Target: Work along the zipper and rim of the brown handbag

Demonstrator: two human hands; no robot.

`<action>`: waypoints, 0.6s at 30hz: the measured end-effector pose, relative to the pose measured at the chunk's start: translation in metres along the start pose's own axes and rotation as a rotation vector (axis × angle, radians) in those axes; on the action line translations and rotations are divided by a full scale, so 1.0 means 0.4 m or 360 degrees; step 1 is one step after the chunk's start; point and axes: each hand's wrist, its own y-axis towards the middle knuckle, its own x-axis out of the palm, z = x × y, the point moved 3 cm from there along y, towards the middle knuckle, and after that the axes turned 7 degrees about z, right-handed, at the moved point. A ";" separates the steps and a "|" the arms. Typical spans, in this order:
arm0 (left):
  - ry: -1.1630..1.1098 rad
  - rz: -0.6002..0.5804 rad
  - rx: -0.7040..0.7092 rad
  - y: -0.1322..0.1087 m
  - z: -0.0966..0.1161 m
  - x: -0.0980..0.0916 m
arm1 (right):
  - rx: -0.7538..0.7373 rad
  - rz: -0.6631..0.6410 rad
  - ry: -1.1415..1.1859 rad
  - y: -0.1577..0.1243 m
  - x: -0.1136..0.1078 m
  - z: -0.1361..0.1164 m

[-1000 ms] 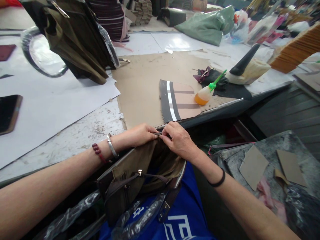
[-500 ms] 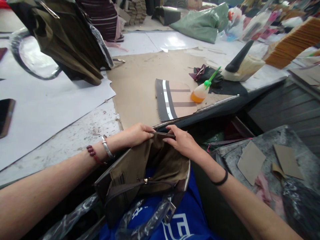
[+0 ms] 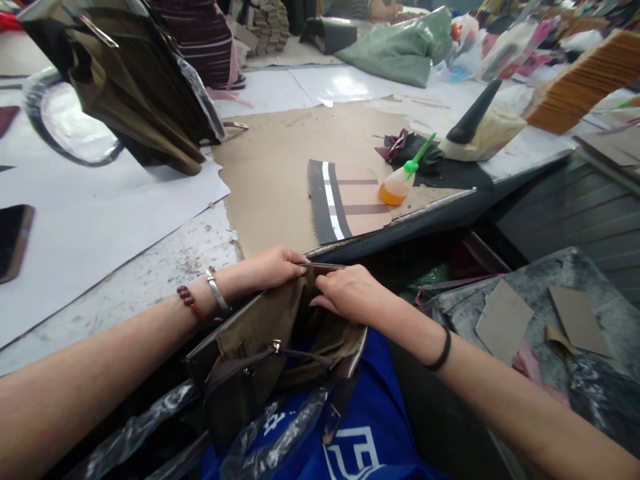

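An unfinished-looking handbag [image 3: 260,313] with a brown lining lies in my lap, its mouth open toward me. My left hand [image 3: 283,267] pinches the far rim of the bag. Close beside it, my right hand [image 3: 347,291] is closed on the same rim, fingers bent over the edge and partly hiding it. A zipper with a metal slider [image 3: 276,345] runs across the opening. Plastic-wrapped handles [image 3: 295,433] hang over a blue apron [image 3: 385,400] with white print.
On the table are a squeeze bottle [image 3: 395,185] with orange liquid, a striped curved panel [image 3: 350,200], a phone [image 3: 15,240] and another bag [image 3: 135,80]. A brush [image 3: 585,83] stands at right. Grey card pieces [image 3: 505,323] lie on a lower surface.
My right hand has shifted left along the rim toward my left hand, and its fingers have curled in. The bag's right side has drawn inward and the zipper slider has moved.
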 end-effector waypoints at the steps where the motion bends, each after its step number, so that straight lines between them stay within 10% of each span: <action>1: -0.0006 0.0004 0.0005 -0.001 0.001 0.001 | 0.0012 -0.0064 -0.0035 0.012 0.002 -0.007; 18: -0.0039 0.0032 0.0066 -0.002 -0.004 0.006 | -0.0102 -0.0192 -0.0062 0.037 0.041 -0.027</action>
